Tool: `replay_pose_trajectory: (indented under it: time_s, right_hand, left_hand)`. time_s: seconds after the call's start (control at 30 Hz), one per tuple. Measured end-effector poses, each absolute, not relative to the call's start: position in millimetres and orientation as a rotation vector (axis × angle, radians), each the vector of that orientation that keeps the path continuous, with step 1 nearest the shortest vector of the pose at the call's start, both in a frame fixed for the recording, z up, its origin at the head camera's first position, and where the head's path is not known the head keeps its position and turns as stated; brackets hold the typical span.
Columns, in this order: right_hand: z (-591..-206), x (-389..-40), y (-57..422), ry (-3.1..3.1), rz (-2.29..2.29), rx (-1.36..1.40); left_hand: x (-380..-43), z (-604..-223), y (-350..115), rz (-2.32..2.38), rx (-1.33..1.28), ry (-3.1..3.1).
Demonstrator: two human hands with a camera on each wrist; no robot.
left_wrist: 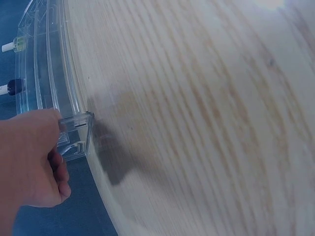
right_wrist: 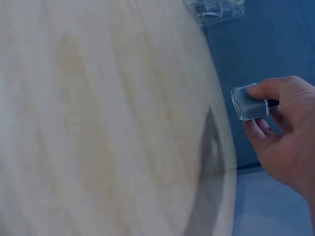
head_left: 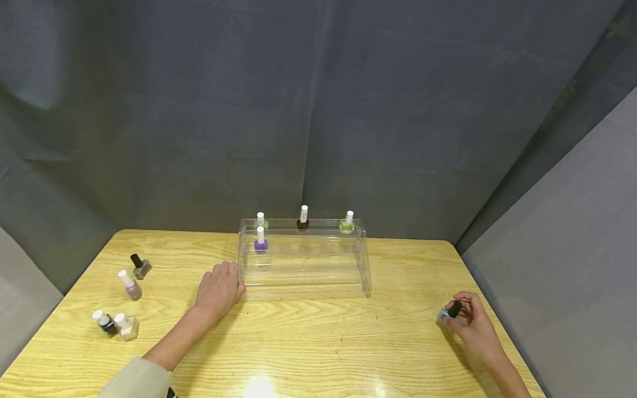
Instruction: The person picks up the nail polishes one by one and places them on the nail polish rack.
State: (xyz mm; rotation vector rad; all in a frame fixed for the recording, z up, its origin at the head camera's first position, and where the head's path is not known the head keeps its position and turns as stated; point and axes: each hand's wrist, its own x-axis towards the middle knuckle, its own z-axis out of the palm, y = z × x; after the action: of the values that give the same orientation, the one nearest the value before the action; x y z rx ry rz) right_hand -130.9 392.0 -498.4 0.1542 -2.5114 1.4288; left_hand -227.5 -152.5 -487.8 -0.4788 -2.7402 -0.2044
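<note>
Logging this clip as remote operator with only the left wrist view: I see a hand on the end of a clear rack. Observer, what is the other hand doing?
Observer: The right hand holds a light blue bottle with a black cap.

Operator: Noted. Are there any bottles on the table off to the left of the rack? I can't see that side.

Observer: Yes, four in the head view: a greyish bottle, a lilac bottle, a dark bottle and a cream bottle.
</note>
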Motion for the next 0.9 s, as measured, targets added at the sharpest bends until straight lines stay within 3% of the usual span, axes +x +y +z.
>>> replay_pose_trajectory:
  time_s: [0.57,0.9]
  right_hand:
    - [-424,-156,335,-2.518,1.245,0.352]
    - [-405,-184,298,-2.565,1.246,0.460]
  left_hand:
    - [-227,-487,-154,-0.183,-0.491,-2.715]
    - [-228,-488,-154,-0.202,-0.494,-2.746]
